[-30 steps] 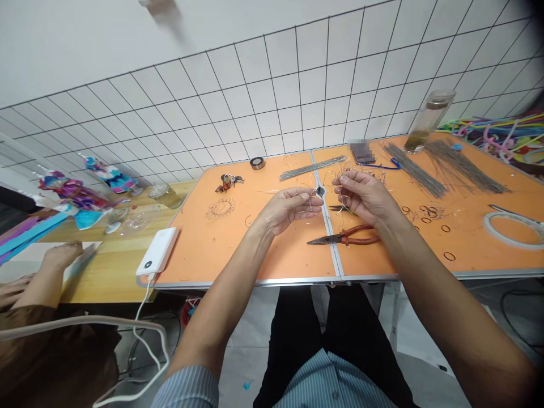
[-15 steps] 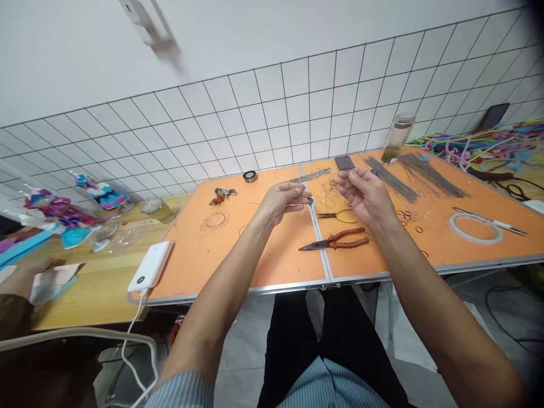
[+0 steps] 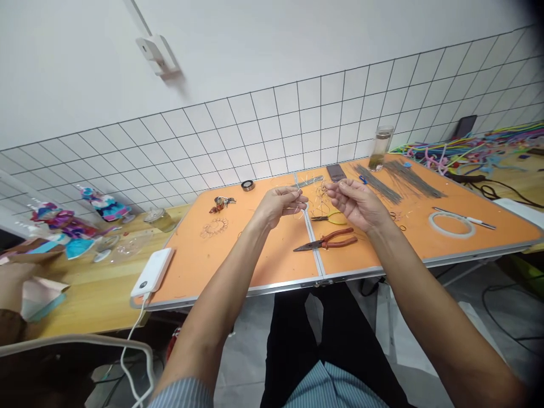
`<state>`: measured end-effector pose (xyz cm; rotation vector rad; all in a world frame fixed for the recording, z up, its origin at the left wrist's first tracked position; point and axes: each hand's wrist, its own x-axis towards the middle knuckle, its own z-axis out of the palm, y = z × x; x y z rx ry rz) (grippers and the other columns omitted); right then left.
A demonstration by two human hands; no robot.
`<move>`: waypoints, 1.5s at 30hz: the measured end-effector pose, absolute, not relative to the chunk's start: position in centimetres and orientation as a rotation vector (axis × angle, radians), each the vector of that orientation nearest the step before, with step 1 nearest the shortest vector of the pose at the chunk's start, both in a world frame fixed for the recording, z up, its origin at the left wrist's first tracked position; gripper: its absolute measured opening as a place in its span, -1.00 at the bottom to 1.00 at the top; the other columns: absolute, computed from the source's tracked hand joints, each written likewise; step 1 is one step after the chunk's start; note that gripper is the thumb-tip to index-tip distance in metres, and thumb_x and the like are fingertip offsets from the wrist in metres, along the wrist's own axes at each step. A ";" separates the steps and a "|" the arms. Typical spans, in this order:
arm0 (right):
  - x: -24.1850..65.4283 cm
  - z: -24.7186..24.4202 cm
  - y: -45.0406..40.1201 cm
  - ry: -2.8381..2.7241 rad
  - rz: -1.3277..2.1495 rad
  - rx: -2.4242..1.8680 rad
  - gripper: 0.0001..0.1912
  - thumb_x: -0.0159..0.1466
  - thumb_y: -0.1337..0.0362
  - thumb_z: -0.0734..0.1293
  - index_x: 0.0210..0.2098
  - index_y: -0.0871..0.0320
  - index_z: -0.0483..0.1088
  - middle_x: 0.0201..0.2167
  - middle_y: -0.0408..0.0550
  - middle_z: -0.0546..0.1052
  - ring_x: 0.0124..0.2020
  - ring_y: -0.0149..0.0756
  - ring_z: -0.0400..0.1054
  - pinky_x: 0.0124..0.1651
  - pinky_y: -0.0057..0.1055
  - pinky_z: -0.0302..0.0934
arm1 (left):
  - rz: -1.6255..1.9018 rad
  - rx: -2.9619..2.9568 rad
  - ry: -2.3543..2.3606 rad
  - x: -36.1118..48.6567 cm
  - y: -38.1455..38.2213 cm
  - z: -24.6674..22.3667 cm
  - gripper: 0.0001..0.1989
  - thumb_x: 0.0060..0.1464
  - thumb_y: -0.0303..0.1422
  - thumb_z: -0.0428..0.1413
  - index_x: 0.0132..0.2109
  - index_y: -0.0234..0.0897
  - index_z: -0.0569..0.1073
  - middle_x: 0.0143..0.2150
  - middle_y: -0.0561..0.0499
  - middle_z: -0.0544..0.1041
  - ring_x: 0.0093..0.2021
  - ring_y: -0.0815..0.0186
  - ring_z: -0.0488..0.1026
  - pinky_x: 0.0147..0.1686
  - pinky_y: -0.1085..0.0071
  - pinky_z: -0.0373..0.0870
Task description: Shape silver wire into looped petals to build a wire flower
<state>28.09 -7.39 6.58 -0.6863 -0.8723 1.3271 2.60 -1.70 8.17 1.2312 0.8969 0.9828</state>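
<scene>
My left hand (image 3: 278, 207) is closed in a pinch on a small piece of thin wire work (image 3: 299, 187), with fine ends sticking out past the fingertips. My right hand (image 3: 356, 203) faces it a short way off, thumb and forefinger pinched on a fine wire; the other fingers are curled. Below the hands lie red-handled long-nose pliers (image 3: 325, 240) and smaller yellow-handled pliers (image 3: 321, 218), partly behind my right hand. On the left of the orange table (image 3: 272, 260) rest a ring of looped wire (image 3: 213, 228) and a small dark ornament (image 3: 221, 204).
Bundles of grey wire (image 3: 414, 178), a glass bottle (image 3: 380, 148), a tape roll (image 3: 451, 224) and a pen (image 3: 478, 221) lie to the right. Black tape (image 3: 247, 185) is at the back. A white power bank (image 3: 152, 272) sits front left; another person's hand (image 3: 12, 283) works beyond.
My right hand has come down and in towards my left hand, narrowing the gap. The view has swung slightly right and up. My left hand keeps its pinch.
</scene>
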 end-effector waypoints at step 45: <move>26.4 5.1 -7.9 -1.055 0.945 -1.020 -0.73 0.16 0.17 0.71 -0.28 0.13 0.64 -0.34 -0.11 0.59 -0.42 -0.42 0.24 -0.42 -0.47 0.14 | 1.031 1.285 0.846 2.7 -2.4 8.2 -0.68 0.11 -0.19 0.54 -0.09 -0.28 0.72 -0.11 -0.13 0.84 -0.19 0.23 0.80 -0.14 0.37 0.66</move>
